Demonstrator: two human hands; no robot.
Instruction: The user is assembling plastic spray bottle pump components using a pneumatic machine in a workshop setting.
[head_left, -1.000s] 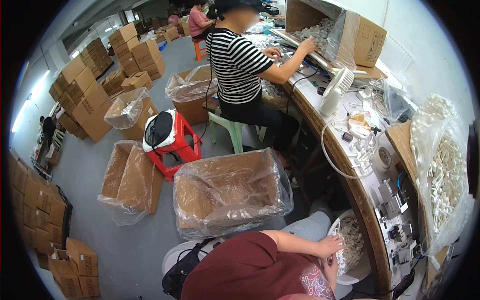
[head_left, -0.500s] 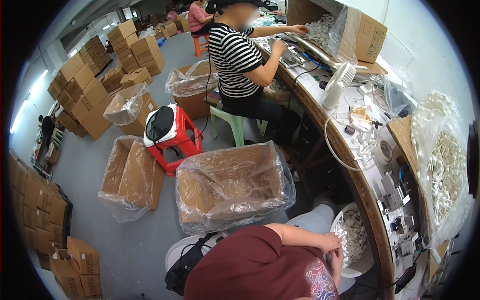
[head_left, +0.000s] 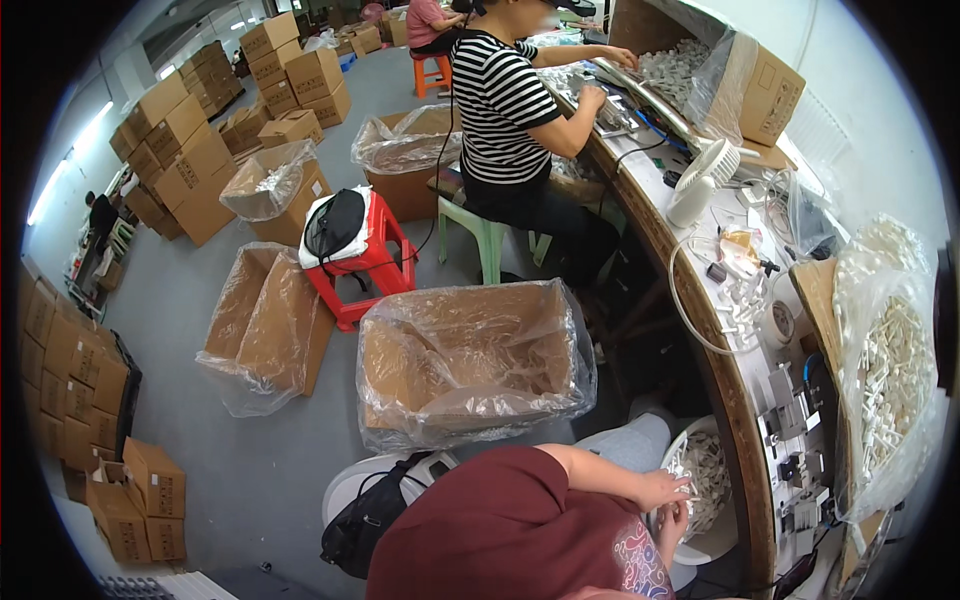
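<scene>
Left of the counter [head_left: 752, 480], a large carton [head_left: 475, 350] lined with clear film stands open. Closer to the counter, just beside its front edge, is a white tub [head_left: 715, 545]. At the tub's side away from the counter, the left hand [head_left: 663, 490] extends with fingers bent; the right hand [head_left: 673, 522] is near it. Whether either pinches a piece cannot be determined. White plastic pieces [head_left: 708, 480] lie heaped inside the tub.

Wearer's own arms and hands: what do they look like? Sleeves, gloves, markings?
Maroon short-sleeved top, swirly multicoloured print on the front. Left hand and right hand bare, no gloves visible. Right sleeve can't be made out.
</scene>
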